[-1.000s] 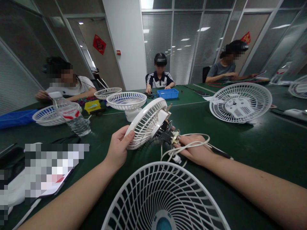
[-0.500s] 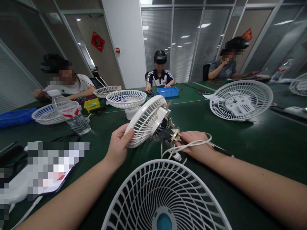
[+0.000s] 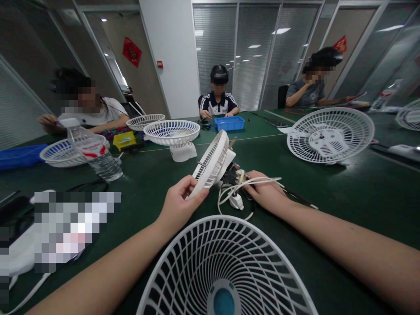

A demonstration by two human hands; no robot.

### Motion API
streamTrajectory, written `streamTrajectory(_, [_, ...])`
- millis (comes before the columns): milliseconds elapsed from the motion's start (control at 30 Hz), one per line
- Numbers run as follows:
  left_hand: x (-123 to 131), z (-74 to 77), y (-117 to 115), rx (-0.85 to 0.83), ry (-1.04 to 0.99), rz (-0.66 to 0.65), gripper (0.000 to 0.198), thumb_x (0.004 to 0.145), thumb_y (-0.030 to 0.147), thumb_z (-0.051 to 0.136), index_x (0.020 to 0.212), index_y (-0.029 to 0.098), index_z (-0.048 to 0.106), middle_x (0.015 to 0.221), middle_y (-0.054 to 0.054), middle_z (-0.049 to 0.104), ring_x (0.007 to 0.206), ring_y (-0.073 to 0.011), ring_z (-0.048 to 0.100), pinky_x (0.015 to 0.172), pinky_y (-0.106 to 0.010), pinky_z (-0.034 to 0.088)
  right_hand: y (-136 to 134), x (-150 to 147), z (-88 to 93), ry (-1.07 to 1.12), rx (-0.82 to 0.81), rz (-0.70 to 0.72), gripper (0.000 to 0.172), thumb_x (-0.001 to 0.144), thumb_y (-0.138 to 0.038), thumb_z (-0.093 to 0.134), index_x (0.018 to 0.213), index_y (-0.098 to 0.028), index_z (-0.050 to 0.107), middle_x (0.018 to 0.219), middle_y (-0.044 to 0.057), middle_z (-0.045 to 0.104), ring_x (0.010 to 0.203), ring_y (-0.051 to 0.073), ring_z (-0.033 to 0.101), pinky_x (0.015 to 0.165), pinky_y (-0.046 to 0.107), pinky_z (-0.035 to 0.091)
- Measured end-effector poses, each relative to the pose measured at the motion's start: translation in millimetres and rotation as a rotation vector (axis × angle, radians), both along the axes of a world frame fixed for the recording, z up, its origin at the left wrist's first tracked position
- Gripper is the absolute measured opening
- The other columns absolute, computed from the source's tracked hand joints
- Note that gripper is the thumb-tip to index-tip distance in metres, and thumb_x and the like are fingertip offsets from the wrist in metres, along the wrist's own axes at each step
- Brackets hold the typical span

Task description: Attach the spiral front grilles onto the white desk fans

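Fan grille [image 3: 212, 165] tilts mid-frame, left hand [image 3: 182, 202] pinching its rim. Right of centre, half-curled right hand [image 3: 268, 192] touches wired parts [image 3: 231, 176]; grip unclear.

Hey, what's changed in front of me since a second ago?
Your left hand has moved rightward, turning the held fan guard more edge-on; a thin rod now shows on its left side. The co-worker on the right has raised a hand. Your left hand still grips the guard; your right hand stays by the motor parts. The bottle, blue tray and nearest grille stayed put.
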State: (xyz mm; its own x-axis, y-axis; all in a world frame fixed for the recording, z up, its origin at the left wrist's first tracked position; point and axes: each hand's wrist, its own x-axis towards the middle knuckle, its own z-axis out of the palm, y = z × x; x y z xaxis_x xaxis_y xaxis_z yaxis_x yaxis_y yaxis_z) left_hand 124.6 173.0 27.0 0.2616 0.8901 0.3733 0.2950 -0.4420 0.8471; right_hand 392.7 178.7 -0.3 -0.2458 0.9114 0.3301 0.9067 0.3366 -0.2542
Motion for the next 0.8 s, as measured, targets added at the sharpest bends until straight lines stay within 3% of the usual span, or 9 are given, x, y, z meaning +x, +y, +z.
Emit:
streamTrajectory(167, [0.5, -1.9, 0.8, 0.107, 0.155, -0.104, 0.026, 0.08, 0.041, 0.061, 0.071, 0.018, 0.052, 0.068, 0.002, 0.046, 0.064, -0.0133, 0.043, 0.057, -0.024, 0.034, 6.8, 4.4, -3.5, 0.119, -0.052, 0.047, 0.016, 0.091, -0.031, 0.054, 0.091, -0.018, 0.063, 0.09, 0.002, 0.053, 0.083, 0.012, 0.052, 0.074, 0.024, 0.039])
streamTrajectory(367, [-1.6, -3.6, 4.4, 0.096, 0.172, -0.181, 0.028, 0.078, 0.043, 0.063, 0.073, 0.019, 0.051, 0.07, 0.002, 0.047, 0.064, -0.0135, 0.043, 0.059, -0.025, 0.036, 7.4, 4.1, -3.2, 0.227, -0.095, -0.068, 0.017, 0.082, -0.034, 0.064, 0.09, -0.02, 0.068, 0.086, 0.0, 0.057, 0.073, 0.01, 0.054, 0.063, 0.021, 0.04])
streamTrajectory(600, [-2.5, -1.4, 4.7, 0.155, 0.204, -0.224, 0.029, 0.077, 0.043, 0.066, 0.071, 0.018, 0.051, 0.069, 0.003, 0.047, 0.063, -0.0131, 0.043, 0.06, -0.025, 0.036, 8.7, 1.1, 6.7, 0.147, -0.114, -0.092, 0.018, 0.077, -0.033, 0.068, 0.084, -0.017, 0.068, 0.077, 0.001, 0.06, 0.068, 0.011, 0.056, 0.061, 0.021, 0.043])
streamTrajectory(700, [-4.6, -1.5, 5.8, 0.162, 0.209, -0.272, 0.032, 0.076, 0.046, 0.068, 0.072, 0.018, 0.052, 0.07, 0.002, 0.048, 0.064, -0.0133, 0.044, 0.06, -0.025, 0.037, 1.3, -1.7, 14.4, 0.088, -0.113, -0.06, 0.021, 0.084, -0.035, 0.061, 0.089, -0.016, 0.068, 0.084, 0.004, 0.061, 0.074, 0.013, 0.057, 0.068, 0.025, 0.045])
streamTrajectory(800, [-7.1, -3.0, 6.8, 0.152, 0.188, -0.321, 0.033, 0.075, 0.048, 0.068, 0.073, 0.018, 0.053, 0.071, 0.002, 0.049, 0.065, -0.0134, 0.044, 0.06, -0.025, 0.037, -18.5, -4.9, 24.8, -0.071, -0.134, 0.023, 0.029, 0.094, -0.032, 0.045, 0.105, -0.016, 0.067, 0.105, 0.008, 0.063, 0.094, 0.018, 0.059, 0.087, 0.033, 0.045])
